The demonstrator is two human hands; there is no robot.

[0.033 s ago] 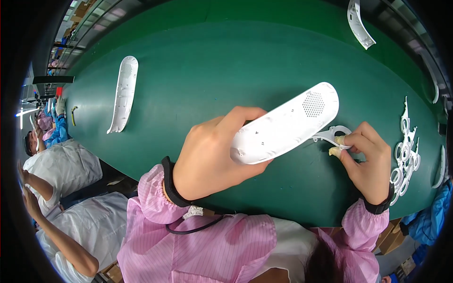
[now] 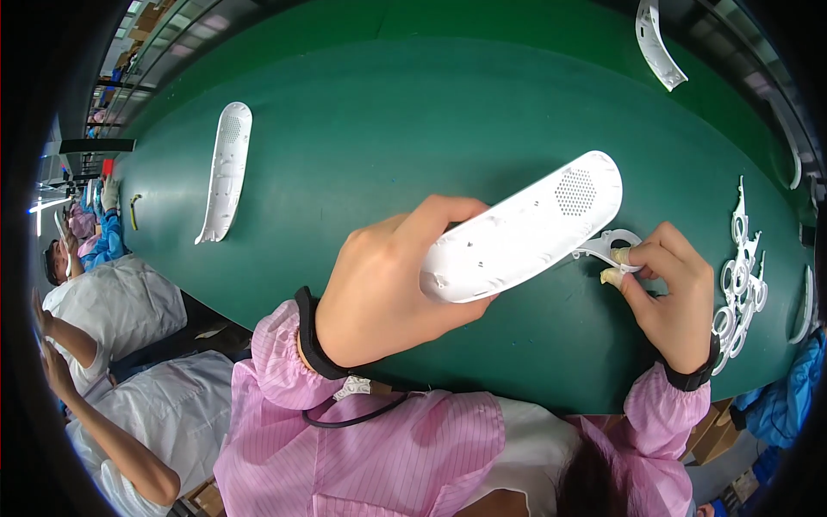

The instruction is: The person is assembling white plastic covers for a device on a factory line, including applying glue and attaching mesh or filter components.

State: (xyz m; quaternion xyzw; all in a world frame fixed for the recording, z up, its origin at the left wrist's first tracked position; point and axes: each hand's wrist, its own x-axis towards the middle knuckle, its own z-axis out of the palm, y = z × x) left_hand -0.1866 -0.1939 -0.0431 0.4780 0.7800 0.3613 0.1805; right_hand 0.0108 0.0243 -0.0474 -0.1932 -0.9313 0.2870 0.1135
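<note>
A long white plastic shell (image 2: 517,237) with a patch of small round holes at its far end lies tilted in my left hand (image 2: 392,280), which grips its near end. The thumb is on the far edge and the fingers wrap beneath. To the right, my right hand (image 2: 668,289) pinches a small white plastic ring part (image 2: 622,250) with a thin arm. Yellowish covers are on its thumb and a fingertip. The ring part's left tip is close to the shell's edge; I cannot tell whether they touch.
A pile of similar white ring parts (image 2: 739,293) lies on the green table (image 2: 345,121) right of my right hand. Another white shell (image 2: 228,172) rests at the left, and one more curved white piece (image 2: 659,52) at the far right. People in white (image 2: 121,302) sit at the left.
The white shell in my left hand has shifted very slightly to the right. Both hands keep their grips.
</note>
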